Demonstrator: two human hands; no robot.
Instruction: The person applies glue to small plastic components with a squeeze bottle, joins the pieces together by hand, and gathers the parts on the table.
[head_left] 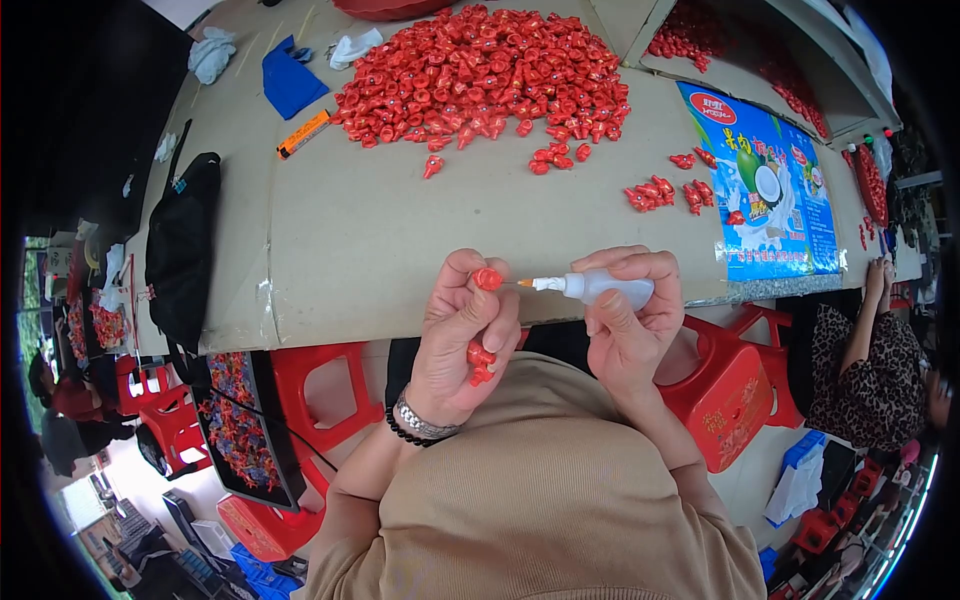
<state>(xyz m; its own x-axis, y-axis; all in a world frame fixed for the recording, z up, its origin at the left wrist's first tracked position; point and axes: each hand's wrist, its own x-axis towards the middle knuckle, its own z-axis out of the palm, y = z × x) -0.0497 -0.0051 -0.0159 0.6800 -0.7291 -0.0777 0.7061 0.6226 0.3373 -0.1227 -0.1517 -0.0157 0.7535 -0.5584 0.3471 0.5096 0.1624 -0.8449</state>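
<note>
1. One red piece (487,279) is pinched in the grip of the left hand (450,340), a second piece (481,362) tucked below.
2. The right hand (632,325) holds a squeeze bottle (634,291), nozzle (548,284) just beside the upper piece.
3. Seemingly dispensing; next calls for steady aim.

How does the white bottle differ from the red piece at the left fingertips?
The white bottle is pale; the red piece is vividly coloured. The bottle is longer than the red piece. The right hand grips the bottle; the left hand pinches the red piece. Both are held.
</note>
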